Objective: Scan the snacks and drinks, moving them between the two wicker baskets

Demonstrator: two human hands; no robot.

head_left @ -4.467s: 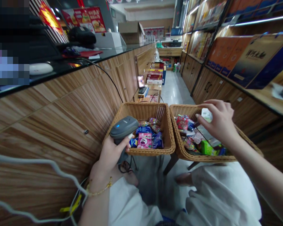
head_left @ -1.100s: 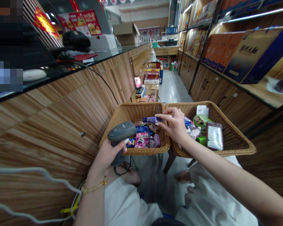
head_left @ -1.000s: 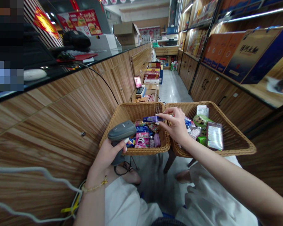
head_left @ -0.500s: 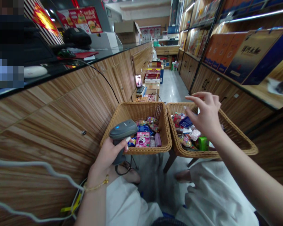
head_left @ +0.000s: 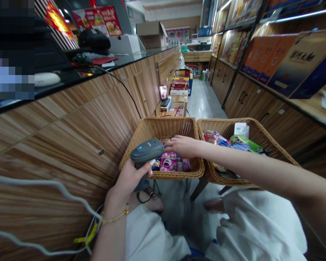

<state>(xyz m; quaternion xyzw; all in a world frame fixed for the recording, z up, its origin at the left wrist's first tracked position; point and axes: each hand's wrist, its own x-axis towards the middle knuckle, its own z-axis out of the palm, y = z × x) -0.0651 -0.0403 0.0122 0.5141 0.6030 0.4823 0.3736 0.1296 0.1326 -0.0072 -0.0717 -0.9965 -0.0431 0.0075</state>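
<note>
My left hand [head_left: 132, 177] is wrapped round the handle of a dark grey barcode scanner [head_left: 148, 150], which has a small blue light lit on top. The scanner's head points right, over the near left part of the left wicker basket [head_left: 163, 175]. My right hand [head_left: 182, 145] reaches across into this basket from the right, fingers stretched leftward above the packs, with nothing visible in them. Below the hand lie a pink box [head_left: 168, 162], a clear container [head_left: 180, 165] and a purple pack [head_left: 186, 165]. The fingers partly cover other colourful packs.
The right wicker basket [head_left: 277, 145] holds several packs, among them a green pack [head_left: 246, 142] and a white box [head_left: 241, 129]; my forearm crosses it. A wooden counter [head_left: 97, 116] runs along the left. Grey cables [head_left: 51, 185] hang at lower left. Shelves with gift bags [head_left: 299, 65] line the right.
My right hand has moved left and down, from above the right basket into the left one. My left hand still holds the scanner. The view has shifted slightly.
</note>
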